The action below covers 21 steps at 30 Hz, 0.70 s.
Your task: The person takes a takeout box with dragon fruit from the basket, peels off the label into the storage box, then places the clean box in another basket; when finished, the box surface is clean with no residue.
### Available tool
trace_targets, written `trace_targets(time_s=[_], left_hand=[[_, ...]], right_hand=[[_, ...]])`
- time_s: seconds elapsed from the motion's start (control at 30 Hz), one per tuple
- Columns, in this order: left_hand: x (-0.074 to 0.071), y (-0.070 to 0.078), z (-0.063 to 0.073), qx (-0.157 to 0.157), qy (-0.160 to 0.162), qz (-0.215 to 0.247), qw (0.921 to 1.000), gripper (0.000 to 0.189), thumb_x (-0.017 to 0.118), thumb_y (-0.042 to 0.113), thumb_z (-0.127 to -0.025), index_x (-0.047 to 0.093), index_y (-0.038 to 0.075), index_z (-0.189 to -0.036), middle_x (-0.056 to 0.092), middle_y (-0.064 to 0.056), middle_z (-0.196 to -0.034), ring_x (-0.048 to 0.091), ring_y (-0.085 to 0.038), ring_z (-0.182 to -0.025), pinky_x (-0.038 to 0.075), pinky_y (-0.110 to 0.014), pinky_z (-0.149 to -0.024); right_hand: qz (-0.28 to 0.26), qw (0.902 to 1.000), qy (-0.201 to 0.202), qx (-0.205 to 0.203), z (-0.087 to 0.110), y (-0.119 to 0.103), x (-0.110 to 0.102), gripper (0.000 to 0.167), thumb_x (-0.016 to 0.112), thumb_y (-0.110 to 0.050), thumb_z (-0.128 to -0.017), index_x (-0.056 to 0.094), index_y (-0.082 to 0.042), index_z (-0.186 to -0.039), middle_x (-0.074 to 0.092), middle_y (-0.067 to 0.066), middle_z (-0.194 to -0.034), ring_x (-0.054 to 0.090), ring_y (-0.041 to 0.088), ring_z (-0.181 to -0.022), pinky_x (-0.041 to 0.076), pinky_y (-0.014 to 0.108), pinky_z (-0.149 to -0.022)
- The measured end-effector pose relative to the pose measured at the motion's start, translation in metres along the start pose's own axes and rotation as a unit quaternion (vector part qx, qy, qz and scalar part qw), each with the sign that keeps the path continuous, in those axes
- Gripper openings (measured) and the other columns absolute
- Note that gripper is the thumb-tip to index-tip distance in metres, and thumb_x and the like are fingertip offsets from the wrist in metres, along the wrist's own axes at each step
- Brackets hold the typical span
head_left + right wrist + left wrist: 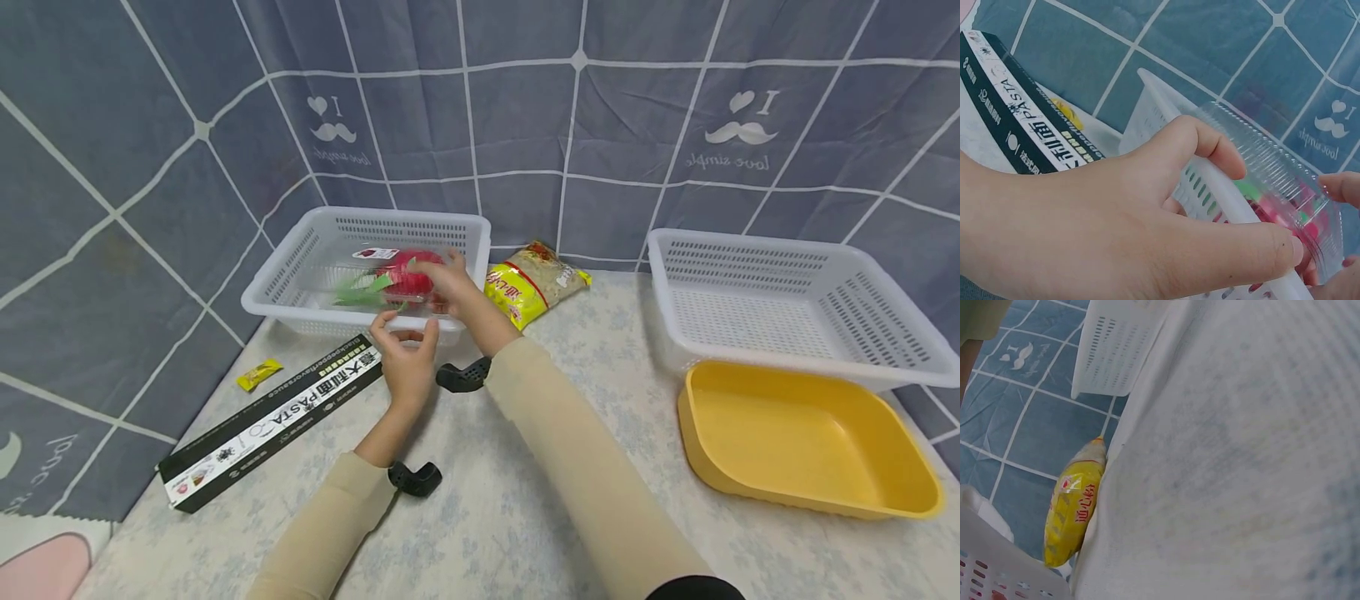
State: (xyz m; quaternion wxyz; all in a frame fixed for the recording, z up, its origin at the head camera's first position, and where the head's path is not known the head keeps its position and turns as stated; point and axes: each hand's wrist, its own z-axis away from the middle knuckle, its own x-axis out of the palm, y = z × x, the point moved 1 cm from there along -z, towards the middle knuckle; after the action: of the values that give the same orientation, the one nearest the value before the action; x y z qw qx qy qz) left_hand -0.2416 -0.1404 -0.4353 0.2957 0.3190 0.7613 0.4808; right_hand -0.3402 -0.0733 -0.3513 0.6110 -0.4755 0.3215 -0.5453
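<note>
A clear plastic container (315, 262) with a white label is inside the left white basket (258, 292). Red and green things show in or through it, too blurred to name. My right hand (450, 287) reaches over the basket's right part, its fingers pinching the container's edge; in the right wrist view those fingers (1340, 187) appear at the right side. At the front rim is my left hand (408, 362), its bent index finger and thumb gripping the rim. That same hand (1129, 219) fills the foreground of the right wrist view.
A black-and-white pasta box (273, 421) lies before the basket, beside a small yellow packet (259, 375). Right of the basket leans a yellow macaroni bag (525, 292). Another white basket (735, 321) and a yellow tray (802, 437) stand at right. A blue checked curtain (517, 125) hangs behind.
</note>
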Motion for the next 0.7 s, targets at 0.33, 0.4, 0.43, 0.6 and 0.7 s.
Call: trace_targets(time_s=[0.33,0.4,0.43,0.6,0.7], left_hand=[[-0.0003,0.0014,-0.0005,0.003,-0.008,0.003,1.0000,0.060,0.069,0.037,-0.088,0.031,0.014,-0.129,0.061,-0.011,-0.086,0.054,-0.011,-0.059,0.043,-0.028,-0.056],[-0.0006,0.0016,-0.0002,0.000,-0.010,0.003,0.9999,0.060,0.069,0.037,-0.089,0.031,0.014,-0.130,0.061,-0.011,-0.087,0.054,-0.012,-0.060,0.042,-0.027,-0.056],[-0.0007,0.0018,0.0001,-0.001,-0.011,0.003,0.9999,0.060,0.069,0.037,-0.089,0.031,0.014,-0.130,0.060,-0.011,-0.087,0.054,-0.012,-0.060,0.042,-0.027,-0.056],[-0.0011,0.0025,0.0011,-0.002,-0.011,0.005,0.9999,0.060,0.070,0.035,-0.089,0.031,0.014,-0.130,0.060,-0.011,-0.087,0.054,-0.013,-0.060,0.042,-0.026,-0.056],[-0.0009,0.0023,0.0010,0.000,-0.008,0.008,0.9999,0.060,0.070,0.036,-0.088,0.031,0.014,-0.129,0.061,-0.010,-0.086,0.055,-0.012,-0.060,0.043,-0.026,-0.056]], right_hand=[[-0.026,0.9967,-0.062,-0.045,0.0007,-0.0030,0.0005,0.083,0.067,-0.009,-0.088,0.020,-0.034,-0.153,0.035,0.014,-0.147,0.064,0.029,-0.076,0.057,0.034,-0.054],[-0.015,0.9959,-0.073,-0.051,0.0018,-0.0031,0.0006,0.080,0.064,-0.009,-0.089,0.022,-0.032,-0.153,0.039,0.015,-0.143,0.064,0.027,-0.072,0.057,0.034,-0.054],[-0.009,0.9956,-0.076,-0.053,0.0023,-0.0030,0.0007,0.077,0.062,-0.009,-0.089,0.024,-0.031,-0.153,0.042,0.015,-0.140,0.064,0.027,-0.071,0.057,0.034,-0.055],[-0.009,0.9956,-0.070,-0.061,0.0041,-0.0012,0.0010,0.065,0.059,-0.010,-0.090,0.034,-0.024,-0.147,0.050,0.013,-0.126,0.063,0.024,-0.066,0.057,0.034,-0.054],[-0.013,0.9959,-0.058,-0.068,0.0044,0.0001,0.0014,0.057,0.060,-0.012,-0.090,0.039,-0.022,-0.143,0.051,0.012,-0.123,0.053,0.017,-0.053,0.057,0.033,-0.053]])
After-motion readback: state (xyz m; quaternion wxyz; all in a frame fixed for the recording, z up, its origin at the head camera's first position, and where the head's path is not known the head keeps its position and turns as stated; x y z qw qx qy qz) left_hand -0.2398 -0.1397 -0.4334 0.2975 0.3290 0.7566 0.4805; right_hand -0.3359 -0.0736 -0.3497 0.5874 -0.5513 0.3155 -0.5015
